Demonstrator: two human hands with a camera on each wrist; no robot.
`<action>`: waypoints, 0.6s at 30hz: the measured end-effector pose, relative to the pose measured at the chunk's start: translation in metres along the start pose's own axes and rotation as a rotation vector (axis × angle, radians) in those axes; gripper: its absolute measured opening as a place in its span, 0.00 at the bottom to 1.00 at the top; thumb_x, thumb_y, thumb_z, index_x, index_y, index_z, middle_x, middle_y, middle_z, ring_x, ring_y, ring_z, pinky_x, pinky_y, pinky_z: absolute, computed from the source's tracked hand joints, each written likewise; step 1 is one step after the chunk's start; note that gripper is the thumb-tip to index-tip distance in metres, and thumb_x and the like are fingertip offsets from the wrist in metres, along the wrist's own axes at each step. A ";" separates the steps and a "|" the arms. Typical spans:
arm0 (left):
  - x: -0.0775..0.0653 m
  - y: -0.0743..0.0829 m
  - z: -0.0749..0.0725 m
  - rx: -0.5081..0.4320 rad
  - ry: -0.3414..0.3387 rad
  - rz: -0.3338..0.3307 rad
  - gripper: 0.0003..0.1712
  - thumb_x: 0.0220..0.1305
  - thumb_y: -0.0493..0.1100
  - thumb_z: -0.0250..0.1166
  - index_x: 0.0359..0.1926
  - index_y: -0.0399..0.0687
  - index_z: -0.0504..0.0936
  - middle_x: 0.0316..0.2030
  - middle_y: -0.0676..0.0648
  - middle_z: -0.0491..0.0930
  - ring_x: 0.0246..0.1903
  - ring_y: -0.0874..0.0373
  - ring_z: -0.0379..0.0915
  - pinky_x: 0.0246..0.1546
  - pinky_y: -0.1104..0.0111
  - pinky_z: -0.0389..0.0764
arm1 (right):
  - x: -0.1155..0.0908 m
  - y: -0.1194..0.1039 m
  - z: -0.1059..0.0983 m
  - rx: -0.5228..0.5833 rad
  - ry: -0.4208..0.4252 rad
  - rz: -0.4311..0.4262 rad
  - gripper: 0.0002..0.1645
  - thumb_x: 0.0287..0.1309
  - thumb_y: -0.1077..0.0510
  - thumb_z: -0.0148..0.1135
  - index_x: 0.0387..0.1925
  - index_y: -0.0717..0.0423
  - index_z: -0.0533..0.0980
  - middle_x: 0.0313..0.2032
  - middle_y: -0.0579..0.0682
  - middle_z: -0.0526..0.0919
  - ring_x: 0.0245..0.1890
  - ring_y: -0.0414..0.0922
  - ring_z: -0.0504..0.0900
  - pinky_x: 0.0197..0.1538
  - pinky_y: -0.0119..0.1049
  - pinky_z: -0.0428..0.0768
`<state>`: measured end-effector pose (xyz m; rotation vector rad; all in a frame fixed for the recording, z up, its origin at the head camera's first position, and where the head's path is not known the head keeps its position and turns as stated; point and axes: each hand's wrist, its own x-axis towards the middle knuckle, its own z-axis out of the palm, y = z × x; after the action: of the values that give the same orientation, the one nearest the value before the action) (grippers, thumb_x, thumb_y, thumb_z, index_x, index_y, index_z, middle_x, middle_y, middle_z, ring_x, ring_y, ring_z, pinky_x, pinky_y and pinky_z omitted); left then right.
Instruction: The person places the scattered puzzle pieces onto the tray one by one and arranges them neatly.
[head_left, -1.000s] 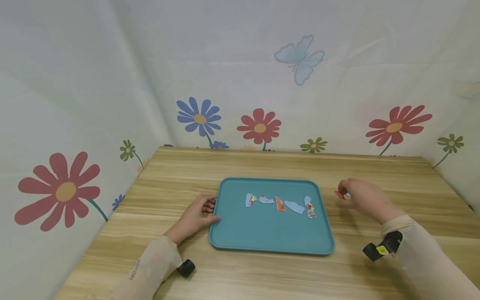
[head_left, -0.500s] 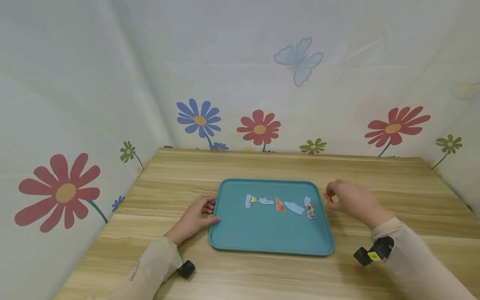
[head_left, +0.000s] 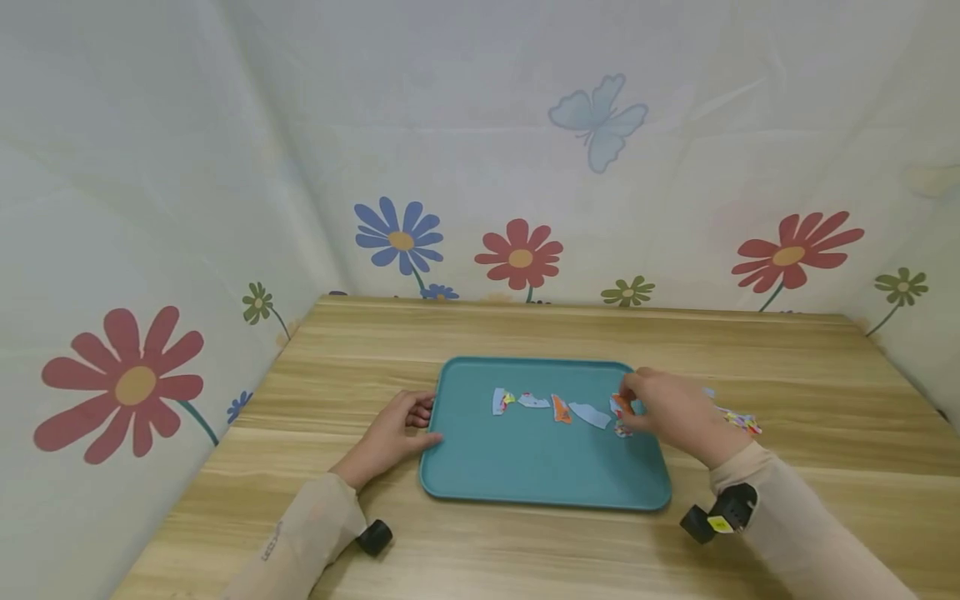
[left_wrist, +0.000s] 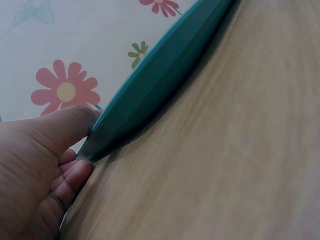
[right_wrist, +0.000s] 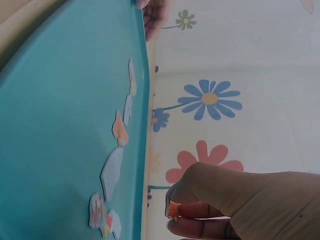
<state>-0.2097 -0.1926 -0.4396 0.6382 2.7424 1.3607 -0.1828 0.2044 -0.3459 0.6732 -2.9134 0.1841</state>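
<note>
My left hand (head_left: pixel 390 429) holds the left rim of a teal tray (head_left: pixel 525 471). In the left wrist view the thumb lies on top of the rim and the fingertips are low at its side. My right hand (head_left: pixel 675 412) pinches a small orange puzzle piece (right_wrist: pixel 172 209) between thumb and fingers, over the tray's right end. In the tray lies a row of irregular flat pieces: a white and yellow piece (head_left: pixel 500 401), a pale one (head_left: pixel 533 401), an orange piece (head_left: pixel 561 409), a light blue piece (head_left: pixel 589 415). Colourful pieces (right_wrist: pixel 102 217) at the right end are partly hidden by the hand.
More colourful pieces (head_left: pixel 742 421) lie on the wooden table (head_left: pixel 510 550), right of the tray and partly behind my right wrist. A pale curtain (head_left: pixel 450 150) printed with flowers and a butterfly stands behind and to the left of the table.
My right hand has carried the orange piece leftward from the table to over the tray's right end, uncovering pieces on the table. The left hand has stayed at the rim.
</note>
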 end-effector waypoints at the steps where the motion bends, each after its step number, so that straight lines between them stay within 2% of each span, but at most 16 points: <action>1: 0.000 0.000 0.000 -0.001 -0.001 -0.002 0.37 0.54 0.38 0.72 0.62 0.31 0.68 0.48 0.39 0.73 0.44 0.55 0.74 0.47 0.71 0.81 | 0.001 -0.002 0.001 0.003 0.002 -0.007 0.10 0.47 0.55 0.71 0.29 0.53 0.78 0.29 0.46 0.81 0.25 0.36 0.74 0.20 0.28 0.69; 6: -0.001 0.002 -0.001 -0.012 -0.008 -0.005 0.37 0.54 0.38 0.72 0.62 0.31 0.68 0.48 0.38 0.73 0.44 0.54 0.74 0.47 0.68 0.81 | 0.005 -0.011 0.005 0.017 0.022 -0.046 0.07 0.47 0.58 0.69 0.27 0.51 0.77 0.29 0.46 0.81 0.24 0.35 0.72 0.22 0.27 0.69; 10: -0.002 0.005 -0.002 -0.018 -0.010 0.000 0.37 0.54 0.39 0.72 0.62 0.29 0.67 0.48 0.38 0.72 0.44 0.53 0.74 0.48 0.66 0.81 | 0.007 -0.018 0.011 -0.004 0.042 -0.067 0.07 0.46 0.58 0.69 0.27 0.51 0.77 0.28 0.45 0.80 0.21 0.35 0.69 0.19 0.27 0.66; 18: -0.003 0.008 -0.004 -0.023 -0.015 -0.007 0.37 0.54 0.38 0.72 0.62 0.29 0.67 0.48 0.38 0.72 0.44 0.54 0.73 0.47 0.68 0.81 | 0.010 -0.035 0.023 0.021 0.064 -0.110 0.06 0.46 0.59 0.67 0.27 0.51 0.77 0.28 0.44 0.80 0.24 0.35 0.72 0.21 0.26 0.69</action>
<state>-0.2048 -0.1921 -0.4315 0.6349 2.7110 1.3780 -0.1789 0.1649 -0.3638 0.8123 -2.8081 0.2197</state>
